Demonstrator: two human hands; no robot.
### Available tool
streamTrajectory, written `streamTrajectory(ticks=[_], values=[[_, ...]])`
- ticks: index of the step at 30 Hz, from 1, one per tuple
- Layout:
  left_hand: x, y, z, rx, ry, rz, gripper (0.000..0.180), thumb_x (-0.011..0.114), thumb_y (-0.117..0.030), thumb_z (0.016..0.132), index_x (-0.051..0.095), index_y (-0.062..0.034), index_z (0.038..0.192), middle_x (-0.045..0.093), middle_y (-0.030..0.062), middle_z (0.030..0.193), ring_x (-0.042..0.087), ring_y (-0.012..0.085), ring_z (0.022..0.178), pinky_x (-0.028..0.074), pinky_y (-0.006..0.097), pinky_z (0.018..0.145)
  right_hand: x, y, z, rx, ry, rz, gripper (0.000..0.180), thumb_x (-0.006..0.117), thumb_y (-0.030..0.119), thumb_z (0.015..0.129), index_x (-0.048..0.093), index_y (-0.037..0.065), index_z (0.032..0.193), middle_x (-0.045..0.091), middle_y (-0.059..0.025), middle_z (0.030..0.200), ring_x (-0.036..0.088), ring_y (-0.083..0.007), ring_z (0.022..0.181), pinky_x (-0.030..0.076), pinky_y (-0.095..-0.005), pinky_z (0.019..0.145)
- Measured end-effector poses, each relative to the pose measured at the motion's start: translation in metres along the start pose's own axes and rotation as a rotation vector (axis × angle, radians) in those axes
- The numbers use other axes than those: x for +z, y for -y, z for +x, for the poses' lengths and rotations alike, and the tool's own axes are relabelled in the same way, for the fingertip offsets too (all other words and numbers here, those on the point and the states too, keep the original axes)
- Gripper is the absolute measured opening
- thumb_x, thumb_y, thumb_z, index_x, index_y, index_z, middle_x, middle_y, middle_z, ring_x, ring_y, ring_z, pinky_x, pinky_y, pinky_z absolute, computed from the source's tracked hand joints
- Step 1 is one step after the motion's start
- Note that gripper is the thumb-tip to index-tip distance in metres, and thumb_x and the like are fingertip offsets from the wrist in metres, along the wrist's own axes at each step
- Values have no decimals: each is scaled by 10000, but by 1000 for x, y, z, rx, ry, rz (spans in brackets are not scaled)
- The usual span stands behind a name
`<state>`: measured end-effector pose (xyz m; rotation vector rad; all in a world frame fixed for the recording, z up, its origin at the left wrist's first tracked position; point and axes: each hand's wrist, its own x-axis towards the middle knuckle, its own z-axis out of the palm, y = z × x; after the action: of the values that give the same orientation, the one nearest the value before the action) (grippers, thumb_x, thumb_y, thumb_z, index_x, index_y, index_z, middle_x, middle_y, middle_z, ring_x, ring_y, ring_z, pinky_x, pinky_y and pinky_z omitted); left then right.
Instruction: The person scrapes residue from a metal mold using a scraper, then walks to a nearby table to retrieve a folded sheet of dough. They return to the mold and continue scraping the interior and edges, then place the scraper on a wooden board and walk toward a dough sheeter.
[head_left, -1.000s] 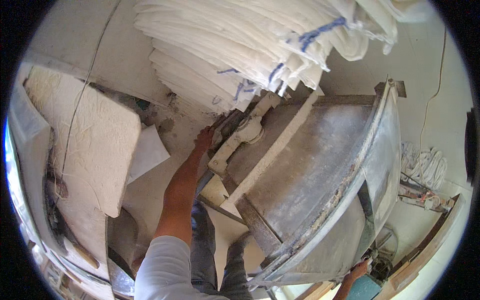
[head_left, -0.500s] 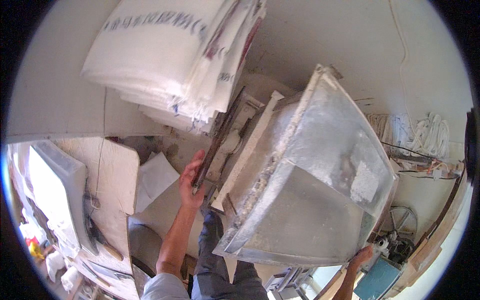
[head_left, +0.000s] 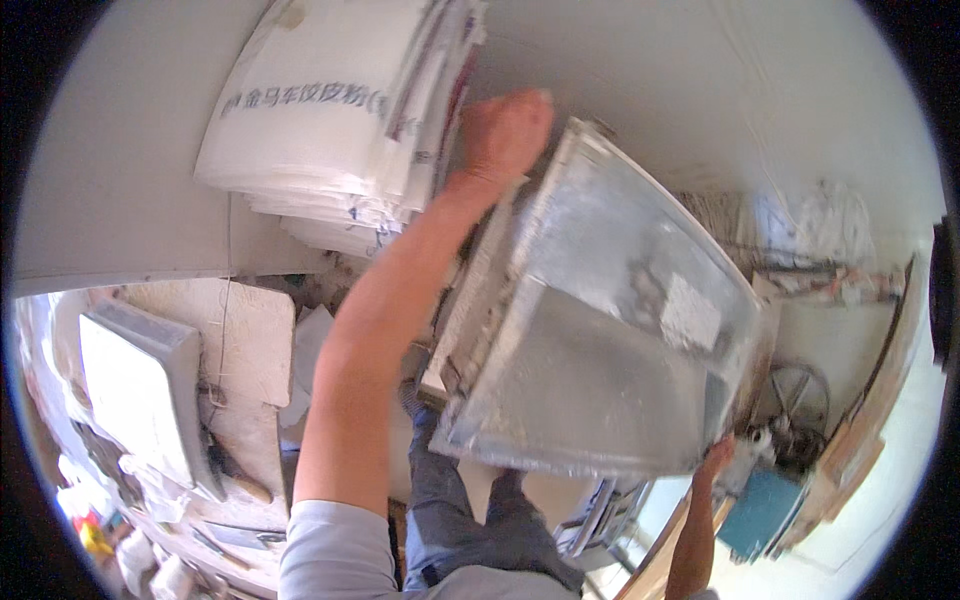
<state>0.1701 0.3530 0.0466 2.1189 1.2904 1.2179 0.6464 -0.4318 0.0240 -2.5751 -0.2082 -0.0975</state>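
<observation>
Gripping opposite ends, both hands carry a big metal tray (head_left: pixel 600 360) tilted on edge. The left hand (head_left: pixel 505 130) curls its fingers over the far top corner, just beside a stack of white sacks (head_left: pixel 340 120). The right hand (head_left: pixel 715 462) clasps the near bottom corner, sharing the load so it stays balanced.

Both hands grip a tilted metal tray (head_left: pixel 600 370) beside stacked white sacks (head_left: pixel 330 120).
</observation>
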Motion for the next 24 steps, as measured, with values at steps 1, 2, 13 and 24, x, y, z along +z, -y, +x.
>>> streamTrajectory(ticks=[1, 2, 13, 24], values=[[-10, 0, -4, 11, 40, -22, 332, 534, -290, 1037, 678, -47, 862, 718, 221, 849, 682, 470, 738, 530, 572, 671, -6, 5, 1, 92, 66, 214, 418, 526, 308, 1085, 569, 10, 1374, 602, -125, 1258, 589, -239, 1126, 503, -410, 961], [-19, -5, -6, 25, 145, 110, 365, 500, -304, 1056, 687, -37, 890, 721, 230, 861, 685, 485, 782, 532, 595, 722, 0, 9, -8, -39, 33, 549, 343, 535, 328, 1074, 659, 18, 1153, 622, -74, 1009, 602, -184, 927, 522, -369, 788], [-284, -101, -215, -292, -162, -127, 327, 462, -142, 1085, 701, 48, 1202, 736, 119, 1131, 675, 214, 1070, 496, 341, 1017, -40, 87, -54, -23, 269, 347, 379, 609, 284, 1064, 658, 56, 765, 564, 2, 660, 495, -103, 581, 417, -303, 550], [-255, -265, -645, -1219, -107, -257, 205, 546, -148, 1068, 675, -15, 1158, 675, 48, 787, 652, 155, 687, 545, 314, 618, -157, 178, -8, -45, 711, 596, 519, 577, 198, 1053, 488, 20, 1532, 516, 20, 696, 466, -99, 549, 444, -290, 529]])
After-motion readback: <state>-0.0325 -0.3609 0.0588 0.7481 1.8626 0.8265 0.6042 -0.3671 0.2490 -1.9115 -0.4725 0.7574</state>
